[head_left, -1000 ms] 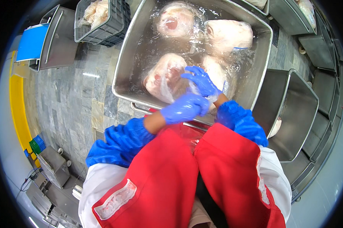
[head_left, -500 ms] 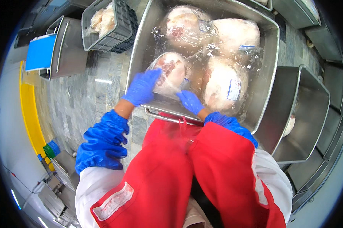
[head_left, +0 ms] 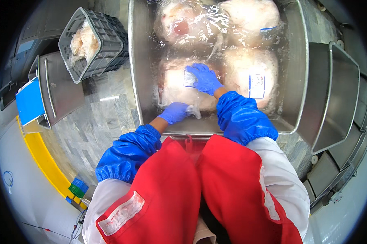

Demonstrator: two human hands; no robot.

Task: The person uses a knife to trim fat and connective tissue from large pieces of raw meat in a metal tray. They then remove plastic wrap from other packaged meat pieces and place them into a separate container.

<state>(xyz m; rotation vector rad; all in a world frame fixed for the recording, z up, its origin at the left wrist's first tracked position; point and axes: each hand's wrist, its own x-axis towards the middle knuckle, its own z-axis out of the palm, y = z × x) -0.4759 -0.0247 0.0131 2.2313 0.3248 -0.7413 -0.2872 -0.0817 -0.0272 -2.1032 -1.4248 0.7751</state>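
Head view is showing a metal tub (head_left: 136,81) of water, with a bagged piece of meat (head_left: 170,91) lying toward its near left corner. The right hand (head_left: 205,78) is resting on top of that meat, its fingers spreading over a label (head_left: 188,80) and not clenching anything. The left hand (head_left: 174,112) is reaching in by the tub's near edge, beside a loose tail of plastic (head_left: 196,111); whether its grip is pinching that tail, I cannot tell. A second bagged piece (head_left: 242,67) is lying just to the right, toward the near right corner, and others are sitting toward the far edge. Wetness could be causing trouble here: with slick film under slick gloves, the right palm could be sliding, and the meat could be rolling into its neighbour. If the left hand were tugging the tail hard, thin plastic could be tearing and letting water in. Pressing on the label could also be wrinkling or loosening it.
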